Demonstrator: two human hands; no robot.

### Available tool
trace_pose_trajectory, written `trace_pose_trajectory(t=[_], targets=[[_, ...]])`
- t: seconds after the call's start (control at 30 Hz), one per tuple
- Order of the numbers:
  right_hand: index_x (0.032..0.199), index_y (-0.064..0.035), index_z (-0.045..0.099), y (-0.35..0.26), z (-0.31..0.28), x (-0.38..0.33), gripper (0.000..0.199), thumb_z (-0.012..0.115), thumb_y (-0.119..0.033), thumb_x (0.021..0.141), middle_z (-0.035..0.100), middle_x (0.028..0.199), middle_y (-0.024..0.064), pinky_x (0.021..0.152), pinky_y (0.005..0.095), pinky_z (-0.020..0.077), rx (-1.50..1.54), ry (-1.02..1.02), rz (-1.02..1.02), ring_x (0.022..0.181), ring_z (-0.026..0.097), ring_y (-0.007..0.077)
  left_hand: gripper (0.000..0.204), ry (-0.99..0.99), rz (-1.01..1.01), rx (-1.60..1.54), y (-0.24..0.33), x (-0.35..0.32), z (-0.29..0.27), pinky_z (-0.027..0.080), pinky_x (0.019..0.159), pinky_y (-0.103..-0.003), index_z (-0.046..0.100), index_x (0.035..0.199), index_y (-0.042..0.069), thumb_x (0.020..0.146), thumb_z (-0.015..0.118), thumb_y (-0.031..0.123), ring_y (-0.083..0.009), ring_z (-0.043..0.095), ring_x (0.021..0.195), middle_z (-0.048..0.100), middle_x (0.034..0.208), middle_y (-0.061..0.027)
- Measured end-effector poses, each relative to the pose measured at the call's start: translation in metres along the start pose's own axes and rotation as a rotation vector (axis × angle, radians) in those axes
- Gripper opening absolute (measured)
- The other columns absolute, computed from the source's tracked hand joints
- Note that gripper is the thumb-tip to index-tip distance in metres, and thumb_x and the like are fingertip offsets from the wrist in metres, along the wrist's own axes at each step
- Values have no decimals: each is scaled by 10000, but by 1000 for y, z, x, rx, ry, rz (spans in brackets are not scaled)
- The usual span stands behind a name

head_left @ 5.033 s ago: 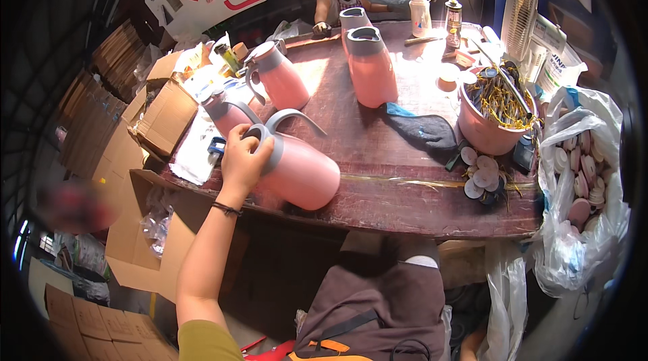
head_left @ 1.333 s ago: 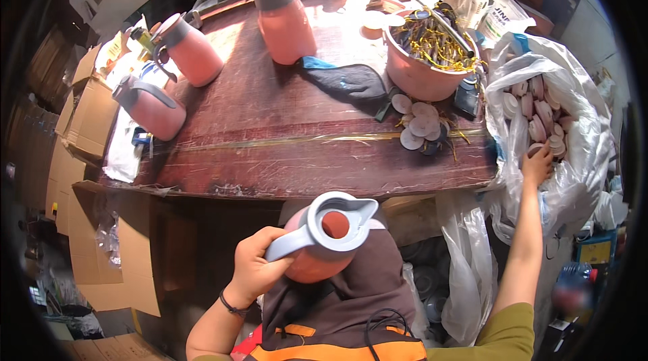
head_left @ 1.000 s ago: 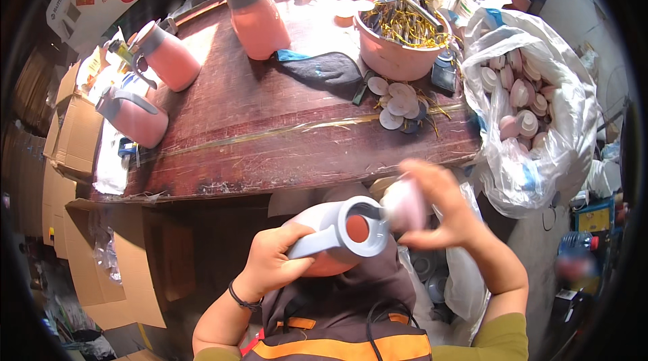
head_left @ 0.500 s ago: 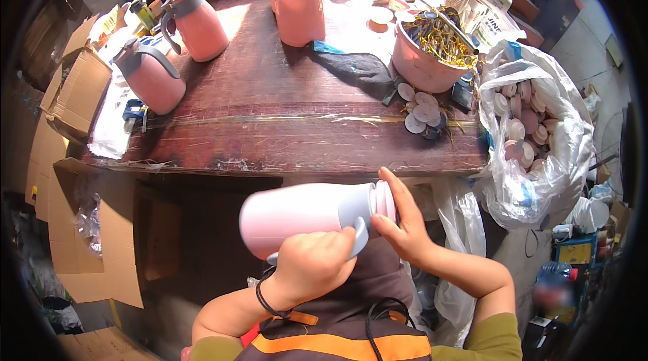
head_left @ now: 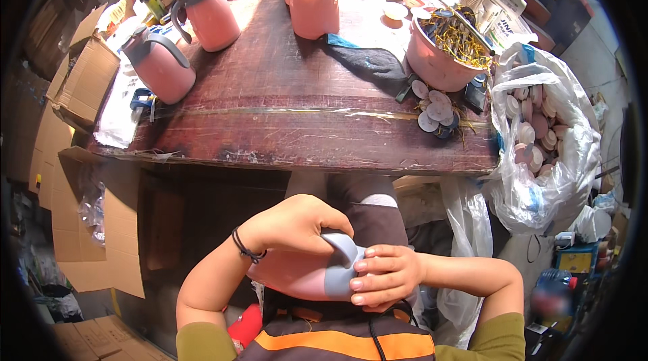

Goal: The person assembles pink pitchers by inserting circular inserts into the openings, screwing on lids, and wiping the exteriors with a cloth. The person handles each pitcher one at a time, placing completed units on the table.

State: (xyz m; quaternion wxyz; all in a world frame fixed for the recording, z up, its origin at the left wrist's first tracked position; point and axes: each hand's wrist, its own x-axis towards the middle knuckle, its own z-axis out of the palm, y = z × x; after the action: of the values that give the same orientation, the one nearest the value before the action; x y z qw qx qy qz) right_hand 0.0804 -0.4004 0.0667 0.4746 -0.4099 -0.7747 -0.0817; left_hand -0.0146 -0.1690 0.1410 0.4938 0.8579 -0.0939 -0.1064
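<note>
A pink thermos jug (head_left: 297, 276) with a grey collar and handle lies on its side over my lap. My left hand (head_left: 300, 225) is closed around its grey handle from above. My right hand (head_left: 388, 276) wraps the mouth end, fingers pressed over the grey collar, and hides the lid there. On the table (head_left: 250, 125) beyond stand more pink jugs: one nearest on the left (head_left: 162, 71), another behind it (head_left: 208, 17), and one farther back near the middle (head_left: 314, 3), partly overlapping a further jug.
A pink bucket (head_left: 442, 64) of golden ties stands right, beside several round discs (head_left: 437, 108). A plastic bag (head_left: 520, 206) full of pink lids (head_left: 536, 125) is at the right edge. A dark cloth (head_left: 371, 64) lies mid-table. Cardboard boxes (head_left: 94, 77) sit left.
The jug has turned and come down closer to my body. My right hand has shifted from the lid's far side to over its mouth end. My left hand still grips the handle.
</note>
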Motion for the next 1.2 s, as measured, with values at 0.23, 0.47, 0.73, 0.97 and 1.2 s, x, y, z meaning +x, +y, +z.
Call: trace_pose_trajectory(t=[0.23,0.47,0.73,0.97,1.2], targets=[[1404,23,392,36,50,-17,621,514,-383,950,501,1283,108,975,306,397,754,958,1439,1165,491,194,139,287,294,1147,26,-1,62,388,450,-247,614,860,37,752,592,121,-121,557,531,503,588,32],[1505,-16,200,7,42,-8,802,536,-466,932,312,1485,218,1099,383,299,292,333,1291,1354,365,323,274,307,143,699,10,-6,20,459,504,-361,618,918,98,677,726,169,-222,611,584,563,617,-44],[1418,-57,374,8,-27,-5,902,742,-535,748,374,1446,259,1003,453,410,46,-157,617,1238,472,437,249,228,60,218,6,-9,-15,516,621,-363,684,956,107,722,710,186,-296,658,716,673,795,-98],[1216,-7,539,36,-1,-29,768,303,-683,936,687,924,123,552,256,493,1103,93,2039,674,669,190,149,333,226,869,22,-9,49,459,499,-335,581,868,88,740,624,152,-184,577,551,494,594,-6],[1274,24,500,10,-35,-23,801,545,-651,844,628,1140,200,777,367,516,62,-251,1425,900,659,283,293,320,121,418,-8,-19,11,482,575,-370,634,921,128,662,757,189,-286,633,667,623,714,-84]])
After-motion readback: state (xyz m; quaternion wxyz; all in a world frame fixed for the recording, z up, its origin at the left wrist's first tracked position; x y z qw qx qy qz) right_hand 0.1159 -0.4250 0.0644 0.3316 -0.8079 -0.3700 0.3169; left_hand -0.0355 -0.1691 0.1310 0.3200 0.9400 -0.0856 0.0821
